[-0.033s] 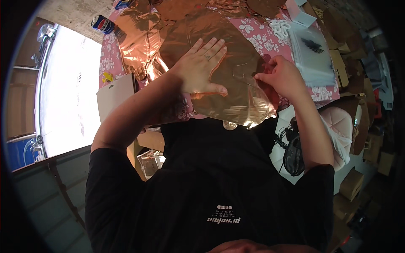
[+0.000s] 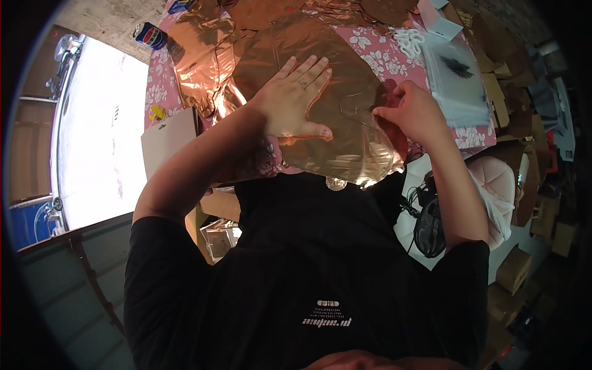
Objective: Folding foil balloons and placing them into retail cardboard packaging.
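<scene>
A flat, shiny copper-coloured foil balloon [image 2: 345, 80] with a rounded outline and creases lies in front of me, its near end reaching past the table edge. My left hand [image 2: 293, 98] rests palm down on it, fingers stretched and thumb spread. At the balloon's right edge my right hand [image 2: 416, 111] is closed, thumb and fingertips pinching the foil; the fingertips are partly hidden. More copper foil [image 2: 200, 58] lies to the left, crumpled and glinting, and further pieces are spread at the far side.
A pink floral cloth [image 2: 385, 55] covers the table. Clear plastic bags [image 2: 456, 80], white cord [image 2: 408, 43] and a white box [image 2: 439, 21] lie at the right. A blue can [image 2: 150, 36] stands far left, near a white card [image 2: 169, 139]. Cardboard boxes [image 2: 513, 269] crowd the right side.
</scene>
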Action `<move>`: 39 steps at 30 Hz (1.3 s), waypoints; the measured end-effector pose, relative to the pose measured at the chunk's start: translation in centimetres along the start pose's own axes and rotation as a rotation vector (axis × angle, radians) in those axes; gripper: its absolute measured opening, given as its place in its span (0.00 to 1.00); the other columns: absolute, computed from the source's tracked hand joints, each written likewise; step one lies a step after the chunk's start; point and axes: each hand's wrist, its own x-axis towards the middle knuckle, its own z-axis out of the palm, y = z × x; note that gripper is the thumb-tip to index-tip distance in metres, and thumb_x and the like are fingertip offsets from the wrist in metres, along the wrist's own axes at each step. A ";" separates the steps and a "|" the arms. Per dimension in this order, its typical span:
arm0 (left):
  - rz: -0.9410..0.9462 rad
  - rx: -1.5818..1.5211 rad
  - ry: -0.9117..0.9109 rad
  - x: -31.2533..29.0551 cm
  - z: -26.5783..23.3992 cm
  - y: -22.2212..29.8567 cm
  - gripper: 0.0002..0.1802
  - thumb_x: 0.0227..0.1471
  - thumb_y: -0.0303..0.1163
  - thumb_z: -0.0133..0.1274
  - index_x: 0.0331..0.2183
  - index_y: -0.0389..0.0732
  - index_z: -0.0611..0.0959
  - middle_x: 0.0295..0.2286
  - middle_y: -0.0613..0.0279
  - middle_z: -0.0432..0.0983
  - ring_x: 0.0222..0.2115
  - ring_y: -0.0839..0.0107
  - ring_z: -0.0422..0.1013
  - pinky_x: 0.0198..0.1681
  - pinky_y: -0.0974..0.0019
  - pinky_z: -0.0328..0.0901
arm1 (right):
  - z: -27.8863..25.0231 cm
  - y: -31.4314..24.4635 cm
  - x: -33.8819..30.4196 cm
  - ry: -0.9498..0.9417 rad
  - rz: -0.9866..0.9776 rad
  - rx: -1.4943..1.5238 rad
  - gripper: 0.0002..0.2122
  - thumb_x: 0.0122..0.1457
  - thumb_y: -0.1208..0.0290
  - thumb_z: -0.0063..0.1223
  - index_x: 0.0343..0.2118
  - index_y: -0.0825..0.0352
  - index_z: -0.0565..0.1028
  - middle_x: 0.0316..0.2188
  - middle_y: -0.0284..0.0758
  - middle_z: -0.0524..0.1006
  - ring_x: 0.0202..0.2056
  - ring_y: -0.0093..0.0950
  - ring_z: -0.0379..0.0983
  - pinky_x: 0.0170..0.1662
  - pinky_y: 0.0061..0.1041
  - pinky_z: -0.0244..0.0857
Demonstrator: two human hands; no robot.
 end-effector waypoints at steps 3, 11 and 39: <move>0.006 -0.005 0.051 -0.2 0.4 -0.1 0.72 0.54 0.84 0.47 0.75 0.30 0.56 0.76 0.41 0.46 0.78 0.50 0.40 0.80 0.44 0.33 | 0.1 0.0 0.5 0.040 -0.052 -0.096 0.26 0.51 0.54 0.80 0.42 0.71 0.80 0.31 0.41 0.85 0.33 0.40 0.82 0.39 0.38 0.75; 0.016 -0.025 0.061 -0.2 0.2 0.0 0.72 0.54 0.83 0.50 0.75 0.31 0.55 0.76 0.39 0.48 0.78 0.47 0.42 0.80 0.42 0.34 | -0.1 -0.6 0.5 -0.074 -0.052 -0.016 0.24 0.49 0.56 0.80 0.37 0.72 0.82 0.34 0.44 0.85 0.39 0.43 0.84 0.45 0.40 0.75; 0.035 -0.026 0.098 -0.2 0.6 0.0 0.60 0.56 0.81 0.50 0.74 0.48 0.66 0.75 0.38 0.50 0.77 0.45 0.44 0.79 0.38 0.37 | 3.3 -2.0 -1.8 -0.211 -0.036 1.233 0.26 0.79 0.51 0.45 0.65 0.71 0.72 0.58 0.39 0.80 0.58 0.31 0.78 0.64 0.33 0.70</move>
